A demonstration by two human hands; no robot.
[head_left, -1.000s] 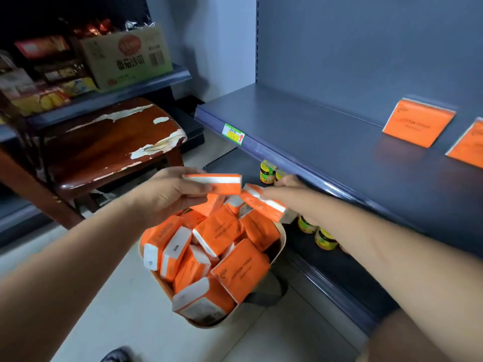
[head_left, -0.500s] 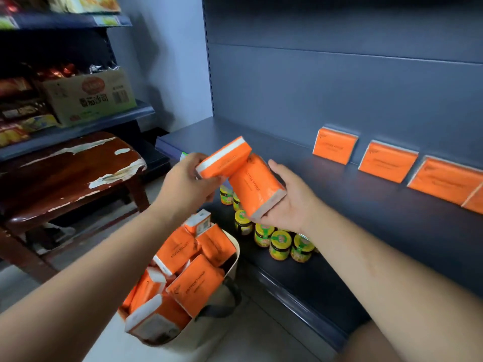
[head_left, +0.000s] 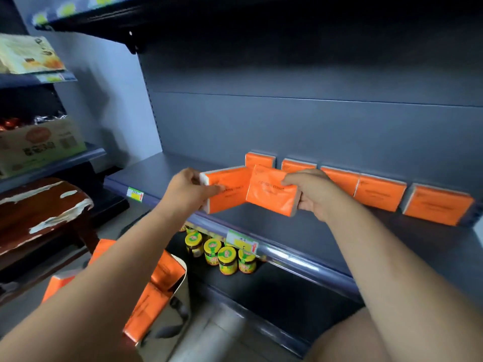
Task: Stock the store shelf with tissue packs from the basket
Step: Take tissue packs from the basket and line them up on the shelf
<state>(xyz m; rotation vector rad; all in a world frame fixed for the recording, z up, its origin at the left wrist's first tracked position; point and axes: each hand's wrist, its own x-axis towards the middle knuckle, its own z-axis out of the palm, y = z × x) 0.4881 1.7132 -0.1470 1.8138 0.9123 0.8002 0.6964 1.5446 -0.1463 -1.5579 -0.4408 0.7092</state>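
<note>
While the left hand [head_left: 190, 190] and the right hand [head_left: 313, 194] each carry one orange tissue pack over the shelf [head_left: 162, 173], the stocking looks only partly done. The left hand's fingers [head_left: 217, 188] wrap round the white-ended side of the left pack [head_left: 230, 189], and the right hand grips the right pack [head_left: 271, 195] at its right edge, fingertips on the printed face. The two packs meet in the middle, the right one overlapping the left, both held upright and facing the camera, just in front of the row of packs [head_left: 380, 192] that leans against the back panel. Five packs show in that row, running from behind the hands out to the right edge of the view; whether more stand beyond that edge I cannot tell. Left of the row the shelf runs on to its end with room for many more. Down on the floor the basket [head_left: 183, 280] holds several orange packs [head_left: 146, 312], partly hidden by the left forearm, so a good share of the work seems to be left. I judge that these two belong beside the leftmost standing pack, with more trips to the basket after that. Small jars [head_left: 227, 259] stand on the lower shelf, no part of this job
</note>
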